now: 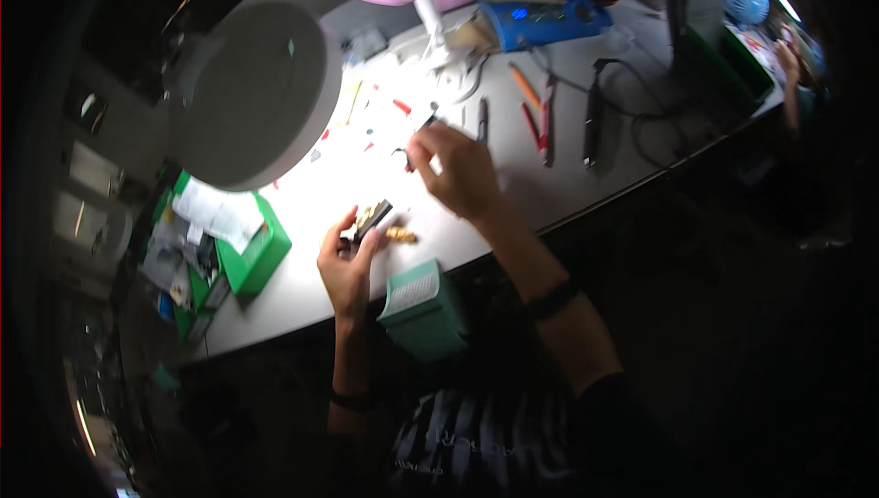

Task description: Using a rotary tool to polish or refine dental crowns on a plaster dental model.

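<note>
Clasps in the left hand [346,271], between thumb and fingers, a dark block [373,215] with a pale-gold face, presumably to hold that face turned up and steady under the bright light. Has loose gold-coloured bits [401,234] lying just right of the left thumb, likely for easy reach. Farther right, has a small dark item [408,165] by the curled-in fingertips of the right hand [453,168], but cannot tell whether pinched or merely lying behind.
</note>
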Motion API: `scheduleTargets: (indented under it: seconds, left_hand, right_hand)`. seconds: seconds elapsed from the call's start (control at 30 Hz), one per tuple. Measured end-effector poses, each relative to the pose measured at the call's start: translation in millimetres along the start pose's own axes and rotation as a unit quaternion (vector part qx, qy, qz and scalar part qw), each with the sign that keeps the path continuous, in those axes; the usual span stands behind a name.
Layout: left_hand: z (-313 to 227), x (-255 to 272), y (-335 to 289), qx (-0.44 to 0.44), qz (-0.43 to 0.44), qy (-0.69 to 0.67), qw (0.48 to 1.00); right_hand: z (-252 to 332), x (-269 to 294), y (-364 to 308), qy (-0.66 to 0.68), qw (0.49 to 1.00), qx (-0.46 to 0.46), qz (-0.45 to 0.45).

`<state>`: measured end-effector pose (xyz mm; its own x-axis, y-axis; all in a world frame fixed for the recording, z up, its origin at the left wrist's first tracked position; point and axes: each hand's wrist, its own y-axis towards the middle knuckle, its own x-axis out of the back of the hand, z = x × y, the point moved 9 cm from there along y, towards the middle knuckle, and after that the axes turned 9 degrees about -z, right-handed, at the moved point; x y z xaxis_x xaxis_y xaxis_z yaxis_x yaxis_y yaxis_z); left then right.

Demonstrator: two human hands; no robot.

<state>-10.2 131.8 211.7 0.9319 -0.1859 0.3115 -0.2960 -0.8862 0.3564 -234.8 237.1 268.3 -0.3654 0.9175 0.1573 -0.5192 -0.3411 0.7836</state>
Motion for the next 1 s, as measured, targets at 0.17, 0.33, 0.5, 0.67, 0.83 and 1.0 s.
scheduleTargets:
  seconds: [0.17,0.33,0.5,0.67,0.83,1.0]
  left_hand:
    - [-9.5,3.6,1.6,-0.031,-0.014,0.093,0.995]
    - [-11.4,4.7,-4.1,-0.045,-0.008,0.121,0.992]
    - [-17.4,1.8,-1.9,-0.092,0.019,0.107,0.990]
    - [-50.4,14.3,-4.9,-0.195,-0.030,0.243,0.950]
    - [-66.4,-9.3,-15.9,-0.270,0.126,0.236,0.925]
    - [-63.0,-14.4,-12.5,-0.280,0.160,0.229,0.918]
  right_hand:
    - [4.4,3.8,-5.3,-0.071,0.997,0.002,0.012]
    - [-1.6,13.6,-26.2,-0.105,0.994,-0.014,0.037]
    - [-7.5,37.7,-47.0,-0.084,0.979,-0.114,0.146]
    - [-6.4,34.5,-54.4,-0.093,0.973,-0.075,0.197]
    - [-7.0,30.5,-51.7,-0.118,0.965,-0.103,0.210]
    - [-9.4,31.5,-56.6,-0.134,0.963,-0.102,0.210]
